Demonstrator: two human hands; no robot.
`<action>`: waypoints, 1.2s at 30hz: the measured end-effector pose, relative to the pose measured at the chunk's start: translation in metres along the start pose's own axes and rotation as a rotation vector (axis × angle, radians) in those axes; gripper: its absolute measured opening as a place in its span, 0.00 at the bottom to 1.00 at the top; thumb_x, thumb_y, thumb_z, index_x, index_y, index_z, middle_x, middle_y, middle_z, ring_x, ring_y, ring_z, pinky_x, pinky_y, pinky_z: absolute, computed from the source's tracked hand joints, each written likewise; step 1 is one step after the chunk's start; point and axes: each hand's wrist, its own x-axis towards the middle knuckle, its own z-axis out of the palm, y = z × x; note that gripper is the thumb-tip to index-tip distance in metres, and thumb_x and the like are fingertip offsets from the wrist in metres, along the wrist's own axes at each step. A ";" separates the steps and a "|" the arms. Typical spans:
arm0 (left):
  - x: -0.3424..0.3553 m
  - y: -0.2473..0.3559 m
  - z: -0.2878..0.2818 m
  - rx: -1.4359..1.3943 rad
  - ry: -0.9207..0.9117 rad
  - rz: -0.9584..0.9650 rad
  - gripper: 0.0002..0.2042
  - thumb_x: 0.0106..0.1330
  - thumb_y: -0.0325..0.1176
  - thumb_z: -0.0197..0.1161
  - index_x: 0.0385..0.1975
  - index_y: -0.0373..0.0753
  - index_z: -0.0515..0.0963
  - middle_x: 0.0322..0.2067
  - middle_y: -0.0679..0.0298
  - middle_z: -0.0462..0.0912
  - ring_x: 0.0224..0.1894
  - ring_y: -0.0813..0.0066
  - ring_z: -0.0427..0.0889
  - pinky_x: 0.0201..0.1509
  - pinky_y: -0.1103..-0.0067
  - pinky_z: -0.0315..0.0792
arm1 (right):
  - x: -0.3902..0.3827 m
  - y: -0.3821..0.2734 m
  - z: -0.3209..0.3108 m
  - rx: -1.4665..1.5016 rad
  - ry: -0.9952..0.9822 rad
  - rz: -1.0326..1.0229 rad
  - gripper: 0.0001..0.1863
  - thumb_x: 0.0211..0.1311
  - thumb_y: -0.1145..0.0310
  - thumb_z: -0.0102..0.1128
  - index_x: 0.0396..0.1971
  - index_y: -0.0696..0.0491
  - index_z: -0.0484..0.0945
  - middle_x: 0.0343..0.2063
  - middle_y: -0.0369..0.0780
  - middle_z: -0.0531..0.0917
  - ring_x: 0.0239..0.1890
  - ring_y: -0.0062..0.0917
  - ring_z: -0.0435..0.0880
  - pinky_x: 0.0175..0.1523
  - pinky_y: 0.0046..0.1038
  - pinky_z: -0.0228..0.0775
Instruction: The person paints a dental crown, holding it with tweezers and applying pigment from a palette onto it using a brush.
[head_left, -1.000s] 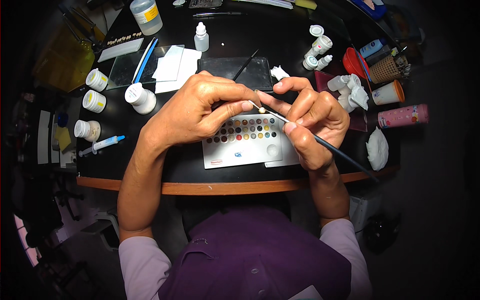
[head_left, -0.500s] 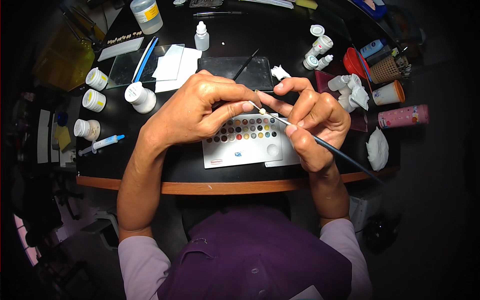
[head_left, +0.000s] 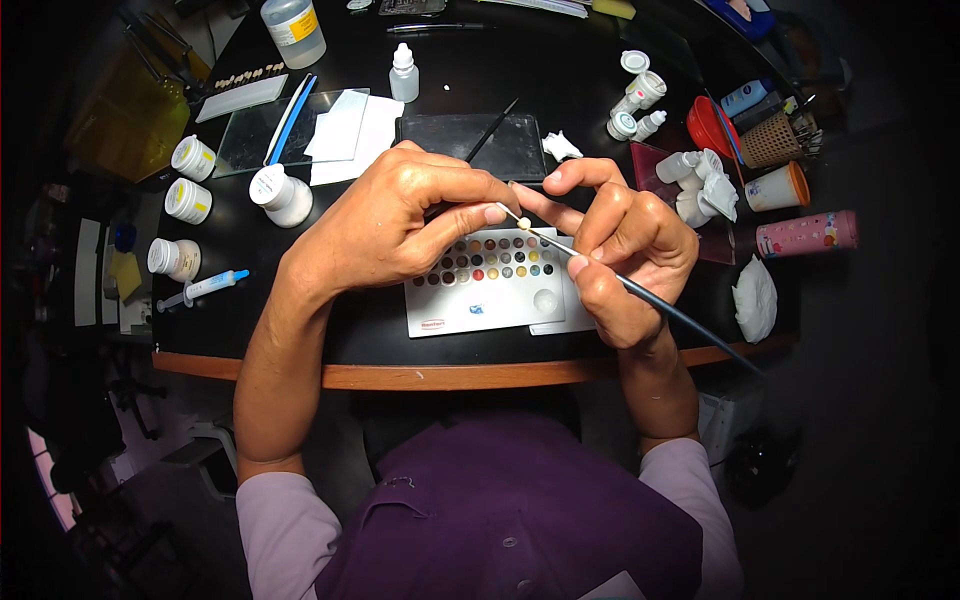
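Hands (head_left: 370, 215) (head_left: 645, 240) pinch nearly closed: right on brush (head_left: 662, 304), left on partly hidden stick (head_left: 509, 211), its tiny bead (head_left: 524, 224) indistinct.

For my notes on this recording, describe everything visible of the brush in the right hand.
The brush is long and slim, with a smooth, dark blue-black handle and a pale, metallic-looking section toward its tip. The right hand pinches it near that section, thumb against it. It slants from the tip at upper left to the handle end at lower right, above the palette and across the desk's front edge. The tip meets a small cream piece; its bristles are too small to make out.
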 end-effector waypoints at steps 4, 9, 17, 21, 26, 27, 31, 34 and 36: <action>0.001 -0.002 0.000 0.009 0.006 0.015 0.08 0.72 0.33 0.66 0.42 0.38 0.89 0.24 0.64 0.85 0.27 0.70 0.81 0.45 0.72 0.69 | 0.002 -0.001 0.002 -0.050 0.011 0.001 0.12 0.46 0.89 0.58 0.21 0.55 0.71 0.20 0.38 0.78 0.52 0.39 0.84 0.61 0.45 0.84; 0.001 -0.003 0.001 0.000 0.024 0.021 0.08 0.72 0.33 0.66 0.42 0.38 0.89 0.23 0.65 0.84 0.26 0.71 0.80 0.44 0.72 0.68 | 0.002 0.002 -0.002 -0.085 -0.033 -0.015 0.12 0.46 0.89 0.57 0.21 0.55 0.71 0.21 0.38 0.78 0.52 0.38 0.83 0.62 0.46 0.84; -0.002 -0.001 0.004 -0.012 0.040 0.032 0.08 0.72 0.32 0.66 0.42 0.38 0.89 0.21 0.65 0.82 0.25 0.71 0.78 0.43 0.72 0.67 | -0.001 0.001 -0.006 0.006 -0.066 -0.001 0.08 0.50 0.86 0.56 0.23 0.55 0.71 0.22 0.40 0.77 0.56 0.39 0.80 0.64 0.57 0.80; -0.002 -0.004 0.004 0.001 0.043 0.011 0.08 0.71 0.31 0.66 0.43 0.37 0.89 0.25 0.62 0.85 0.28 0.69 0.80 0.42 0.72 0.69 | -0.001 -0.001 -0.008 0.059 -0.076 0.021 0.07 0.52 0.85 0.55 0.24 0.56 0.72 0.23 0.40 0.77 0.59 0.39 0.78 0.66 0.60 0.77; -0.003 -0.007 -0.001 -0.021 0.014 -0.084 0.09 0.74 0.29 0.63 0.44 0.32 0.87 0.33 0.57 0.89 0.33 0.70 0.83 0.39 0.75 0.74 | 0.004 -0.008 -0.020 0.067 -0.094 -0.025 0.08 0.53 0.87 0.56 0.26 0.56 0.73 0.24 0.41 0.80 0.55 0.39 0.80 0.66 0.56 0.78; -0.004 -0.009 -0.003 0.007 0.017 -0.074 0.10 0.75 0.30 0.61 0.45 0.32 0.87 0.33 0.57 0.89 0.33 0.71 0.82 0.39 0.76 0.74 | 0.003 -0.010 -0.025 0.028 -0.113 -0.041 0.09 0.54 0.87 0.55 0.26 0.55 0.72 0.24 0.41 0.79 0.55 0.39 0.81 0.67 0.58 0.76; -0.007 -0.011 -0.004 0.034 0.065 -0.044 0.12 0.76 0.33 0.61 0.46 0.32 0.87 0.33 0.57 0.89 0.30 0.73 0.81 0.35 0.77 0.72 | -0.035 -0.009 -0.035 -0.230 -0.035 -0.005 0.09 0.45 0.83 0.60 0.20 0.53 0.71 0.18 0.37 0.78 0.33 0.25 0.72 0.49 0.33 0.67; -0.006 -0.012 -0.006 0.114 0.070 -0.044 0.12 0.76 0.34 0.61 0.46 0.32 0.87 0.33 0.56 0.89 0.30 0.73 0.81 0.35 0.77 0.72 | -0.067 -0.007 -0.033 -0.386 0.000 0.149 0.10 0.42 0.84 0.60 0.16 0.54 0.71 0.19 0.37 0.78 0.33 0.24 0.76 0.43 0.29 0.69; -0.007 -0.016 -0.004 0.135 0.076 -0.028 0.12 0.76 0.34 0.61 0.46 0.32 0.87 0.32 0.57 0.88 0.29 0.74 0.81 0.34 0.77 0.71 | -0.080 -0.002 -0.032 -0.434 0.013 0.180 0.09 0.41 0.84 0.60 0.15 0.54 0.71 0.19 0.37 0.79 0.32 0.24 0.76 0.40 0.27 0.69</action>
